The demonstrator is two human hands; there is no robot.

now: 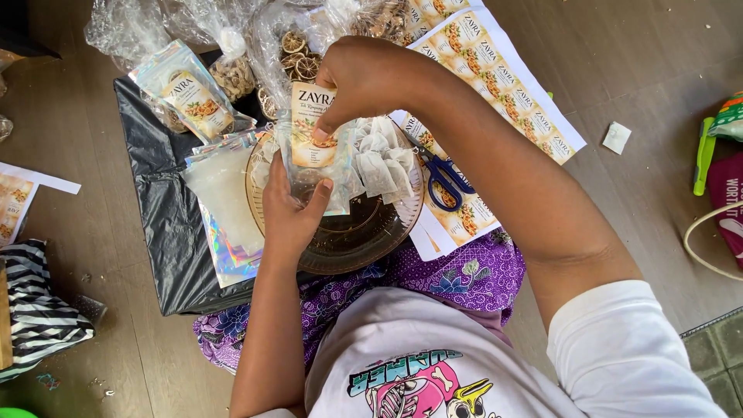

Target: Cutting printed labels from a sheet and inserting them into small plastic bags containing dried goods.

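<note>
Head view: the right hand [357,81] pinches the top edge of a clear labelled pouch [313,143], while the left hand [288,209] clasps its lower end. The pouch stands upright, long axis vertical, between both hands above a brown glass bowl [364,232] holding tea bags [383,162]; blue scissors [447,179] lie just right.
</note>
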